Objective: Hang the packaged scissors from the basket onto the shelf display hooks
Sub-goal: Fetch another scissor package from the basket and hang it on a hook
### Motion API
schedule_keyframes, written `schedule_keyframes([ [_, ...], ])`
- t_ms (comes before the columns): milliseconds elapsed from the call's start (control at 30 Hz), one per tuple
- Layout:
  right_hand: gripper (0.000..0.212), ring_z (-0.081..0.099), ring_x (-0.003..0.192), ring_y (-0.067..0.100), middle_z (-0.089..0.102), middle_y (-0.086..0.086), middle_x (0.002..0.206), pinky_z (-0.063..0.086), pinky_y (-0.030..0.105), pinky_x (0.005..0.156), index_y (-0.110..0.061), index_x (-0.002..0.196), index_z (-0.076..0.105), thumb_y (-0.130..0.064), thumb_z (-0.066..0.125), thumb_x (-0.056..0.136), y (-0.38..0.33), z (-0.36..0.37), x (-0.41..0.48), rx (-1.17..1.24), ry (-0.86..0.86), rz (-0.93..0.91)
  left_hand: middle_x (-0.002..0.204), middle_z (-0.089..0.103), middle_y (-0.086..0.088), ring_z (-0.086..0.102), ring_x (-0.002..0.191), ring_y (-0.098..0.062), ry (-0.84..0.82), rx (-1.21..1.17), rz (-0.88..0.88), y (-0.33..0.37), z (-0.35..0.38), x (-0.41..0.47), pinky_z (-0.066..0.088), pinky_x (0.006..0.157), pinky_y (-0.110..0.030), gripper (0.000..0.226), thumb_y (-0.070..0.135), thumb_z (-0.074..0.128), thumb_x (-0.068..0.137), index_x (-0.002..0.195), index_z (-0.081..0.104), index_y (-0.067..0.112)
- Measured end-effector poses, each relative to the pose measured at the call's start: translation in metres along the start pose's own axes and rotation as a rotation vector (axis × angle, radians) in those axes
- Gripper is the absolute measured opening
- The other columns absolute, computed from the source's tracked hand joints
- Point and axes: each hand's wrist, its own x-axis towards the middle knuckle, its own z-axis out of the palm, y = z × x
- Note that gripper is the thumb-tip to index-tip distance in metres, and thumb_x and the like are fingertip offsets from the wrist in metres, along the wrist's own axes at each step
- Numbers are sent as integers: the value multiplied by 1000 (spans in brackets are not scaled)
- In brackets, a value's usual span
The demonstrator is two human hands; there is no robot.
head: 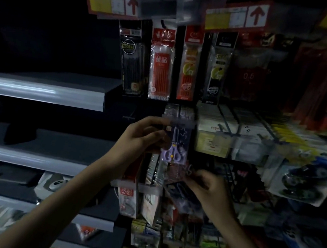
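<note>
Shelves (38, 90): long grey boards on the left, flat so things can sit on them.
Pen packs (161, 65): hang in a row up top, facing out so shoppers can see them.
Left hand (146, 136): pinches the scissors pack by its left edge and holds it upright, likely so its top hole can meet a hook.
Right hand (207, 184): lower, apart from the left hand, fingers curled at a see-through pack (177, 172). It is too dark to tell if it grips.
Scissors pack (175, 144): purple scissors, handles down, at the rack just under the pen packs.
Hook: too blurry to tell if the pack is on it.
Basket: not in view.
</note>
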Motion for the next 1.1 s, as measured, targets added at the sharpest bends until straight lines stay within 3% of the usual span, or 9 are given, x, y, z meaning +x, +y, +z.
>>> schedule_keyframes([
  [100, 6, 73, 84, 4, 77, -9, 85, 51, 13, 71, -20, 88, 76, -17, 75, 93, -9, 1, 10, 75, -30, 19, 103, 74, -15, 74, 93, -24, -4, 25, 8, 8, 0, 5, 61, 88, -36, 28, 5, 55, 106, 132, 64, 10],
  [233, 10, 72, 84, 9, 76, -1, 85, 49, 16, 71, -15, 89, 77, -25, 76, 92, -23, 6, 27, 200, 39, 42, 100, 76, -11, 73, 93, -25, -30, 73, 2, 15, -4, 8, 59, 91, -43, 23, 6, 56, 105, 126, 66, 8],
  [467, 17, 73, 94, 21, 76, 2, 92, 56, 44, 88, -17, 94, 76, -34, 73, 95, -35, 11, 45, 284, 144, 34, 104, 78, -10, 75, 100, -27, -76, 207, 51, 15, -16, 10, 59, 93, -44, 24, 11, 56, 105, 126, 68, 16],
  [567, 17, 72, 93, 13, 76, -2, 92, 55, 38, 87, -16, 96, 76, -32, 72, 96, -37, 11, 48, 298, 186, 47, 103, 77, -9, 75, 98, -24, -76, 216, 54, 13, -14, 8, 60, 91, -42, 24, 10, 57, 105, 125, 68, 18],
  [667, 21, 71, 93, 19, 74, 6, 93, 54, 37, 83, -13, 94, 74, -33, 72, 97, -35, 15, 50, 280, 205, 35, 105, 77, -10, 75, 100, -25, -51, 237, 55, 8, -15, 10, 60, 91, -44, 25, 10, 57, 106, 125, 68, 22],
  [767, 21, 70, 94, 13, 75, 4, 96, 54, 32, 83, -13, 98, 76, -34, 73, 96, -32, 20, 52, 306, 245, 21, 104, 77, -8, 76, 98, -23, -27, 224, 55, 2, -12, 8, 59, 84, -37, 26, 11, 58, 106, 125, 68, 27],
  [867, 18, 72, 99, 19, 77, 4, 98, 57, 38, 90, -13, 100, 78, -30, 74, 95, -28, 27, 55, 353, 310, -5, 102, 77, -9, 76, 96, -21, -14, 204, 57, -1, -9, 7, 59, 80, -30, 27, 11, 58, 106, 128, 66, 25],
  [1000, 12, 66, 83, 3, 73, -9, 83, 54, 27, 80, -15, 92, 76, -26, 73, 96, -24, 36, 61, 357, 370, -43, 103, 77, -7, 76, 97, -20, -15, 182, 63, 0, -10, 6, 59, 81, -28, 28, 11, 55, 107, 132, 64, 20],
  [1100, 15, 70, 88, 10, 74, -6, 87, 58, 35, 82, -11, 97, 77, -25, 73, 97, -22, 40, 64, 361, 384, -65, 101, 77, -5, 77, 94, -18, -10, 184, 78, -4, -8, 6, 60, 81, -28, 30, 8, 54, 108, 135, 62, 19],
])
